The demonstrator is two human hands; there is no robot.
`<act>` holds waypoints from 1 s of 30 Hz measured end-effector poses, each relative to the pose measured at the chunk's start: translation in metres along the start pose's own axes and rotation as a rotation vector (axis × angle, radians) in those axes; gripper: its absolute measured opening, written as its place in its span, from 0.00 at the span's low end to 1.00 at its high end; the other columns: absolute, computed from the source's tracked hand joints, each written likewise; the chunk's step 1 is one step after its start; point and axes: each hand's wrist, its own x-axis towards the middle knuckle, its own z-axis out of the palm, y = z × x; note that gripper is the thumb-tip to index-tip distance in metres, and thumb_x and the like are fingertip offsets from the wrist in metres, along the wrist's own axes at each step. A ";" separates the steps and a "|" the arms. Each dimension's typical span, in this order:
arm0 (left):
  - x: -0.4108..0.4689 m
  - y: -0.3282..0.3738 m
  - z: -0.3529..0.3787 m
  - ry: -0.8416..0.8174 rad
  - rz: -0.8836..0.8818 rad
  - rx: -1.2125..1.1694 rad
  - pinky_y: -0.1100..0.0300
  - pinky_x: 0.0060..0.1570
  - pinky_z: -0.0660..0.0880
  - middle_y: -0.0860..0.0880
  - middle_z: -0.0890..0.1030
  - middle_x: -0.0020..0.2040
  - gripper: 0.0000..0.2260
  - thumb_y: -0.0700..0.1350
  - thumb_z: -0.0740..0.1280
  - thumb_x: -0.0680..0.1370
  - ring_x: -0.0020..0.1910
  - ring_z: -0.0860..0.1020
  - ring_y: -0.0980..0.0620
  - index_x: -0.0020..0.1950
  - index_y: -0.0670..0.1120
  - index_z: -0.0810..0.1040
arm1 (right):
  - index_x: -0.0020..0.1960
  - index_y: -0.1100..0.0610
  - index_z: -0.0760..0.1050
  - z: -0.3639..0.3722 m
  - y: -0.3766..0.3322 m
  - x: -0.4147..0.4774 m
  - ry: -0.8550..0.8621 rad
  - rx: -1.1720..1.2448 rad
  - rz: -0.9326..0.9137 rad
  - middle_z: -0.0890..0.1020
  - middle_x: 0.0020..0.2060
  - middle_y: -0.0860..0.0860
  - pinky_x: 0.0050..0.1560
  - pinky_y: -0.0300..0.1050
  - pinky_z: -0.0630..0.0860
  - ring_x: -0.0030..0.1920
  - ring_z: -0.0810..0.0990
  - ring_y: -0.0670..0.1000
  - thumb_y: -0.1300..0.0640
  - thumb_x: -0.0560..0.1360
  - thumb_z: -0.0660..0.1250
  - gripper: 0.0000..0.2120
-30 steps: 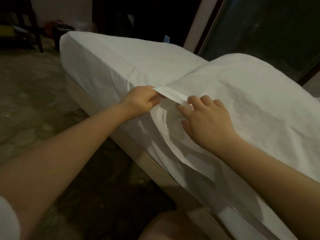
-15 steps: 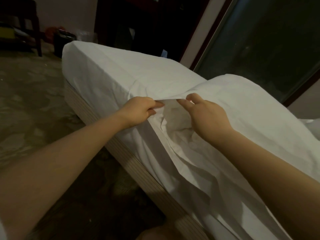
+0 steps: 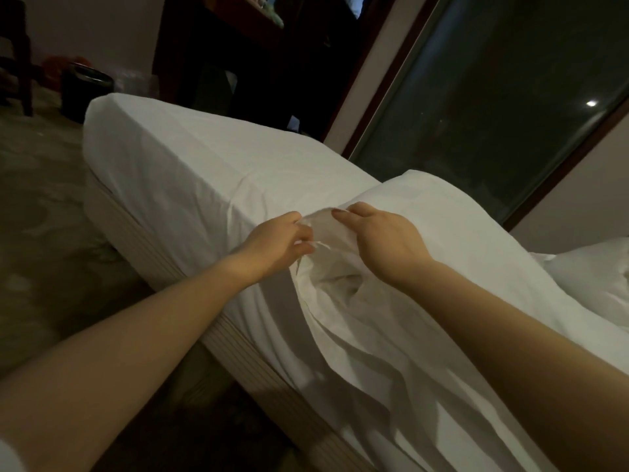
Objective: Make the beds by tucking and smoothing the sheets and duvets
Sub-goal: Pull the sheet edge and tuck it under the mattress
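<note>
A bed with a white fitted sheet runs from the far left toward me. A white duvet is heaped over the near half and hangs in folds down the bed's side. My left hand pinches the duvet's edge at the mattress side. My right hand grips the same edge just to the right, fingers curled over the cloth. The edge is lifted a little between the two hands. A white pillow lies at the right edge of the view.
The ribbed beige bed base shows below the sheet. Patterned carpet spreads to the left. A dark bin and a chair leg stand at the far left. A dark window and dark furniture are behind the bed.
My right hand went from lying on the duvet to gripping its edge. Both hands have lifted the edge and drawn closer together. The view has tilted up.
</note>
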 end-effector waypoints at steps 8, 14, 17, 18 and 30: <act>-0.030 0.000 -0.046 0.227 0.079 0.049 0.51 0.40 0.72 0.44 0.75 0.47 0.10 0.44 0.65 0.77 0.44 0.74 0.43 0.39 0.38 0.76 | 0.64 0.51 0.72 0.001 -0.035 -0.019 -0.063 -0.205 -0.138 0.73 0.54 0.48 0.44 0.47 0.75 0.45 0.73 0.50 0.37 0.78 0.53 0.24; -0.029 0.006 -0.049 0.263 -0.039 -0.040 0.52 0.43 0.71 0.48 0.71 0.44 0.10 0.45 0.66 0.77 0.43 0.73 0.45 0.38 0.42 0.72 | 0.55 0.55 0.76 -0.011 -0.036 -0.008 0.001 -0.103 -0.095 0.74 0.51 0.49 0.47 0.49 0.76 0.41 0.74 0.51 0.52 0.82 0.51 0.16; -0.033 0.009 -0.037 0.231 -0.143 0.009 0.52 0.44 0.72 0.47 0.72 0.49 0.11 0.50 0.61 0.79 0.45 0.74 0.45 0.48 0.43 0.75 | 0.53 0.57 0.76 -0.013 -0.035 -0.005 0.036 -0.044 -0.109 0.74 0.54 0.50 0.48 0.51 0.75 0.42 0.76 0.52 0.52 0.82 0.52 0.15; -0.035 0.011 -0.032 0.218 -0.167 0.023 0.53 0.42 0.71 0.47 0.72 0.50 0.12 0.53 0.60 0.80 0.45 0.74 0.45 0.52 0.45 0.76 | 0.54 0.57 0.76 -0.015 -0.033 -0.005 0.054 -0.021 -0.111 0.74 0.55 0.50 0.49 0.51 0.75 0.42 0.77 0.52 0.53 0.82 0.52 0.15; -0.043 0.011 -0.028 0.107 -0.188 -0.154 0.59 0.38 0.67 0.49 0.72 0.43 0.08 0.48 0.70 0.74 0.42 0.74 0.49 0.43 0.46 0.73 | 0.63 0.56 0.75 -0.009 -0.025 -0.014 0.082 0.016 -0.170 0.72 0.61 0.50 0.54 0.50 0.76 0.50 0.77 0.53 0.50 0.83 0.52 0.18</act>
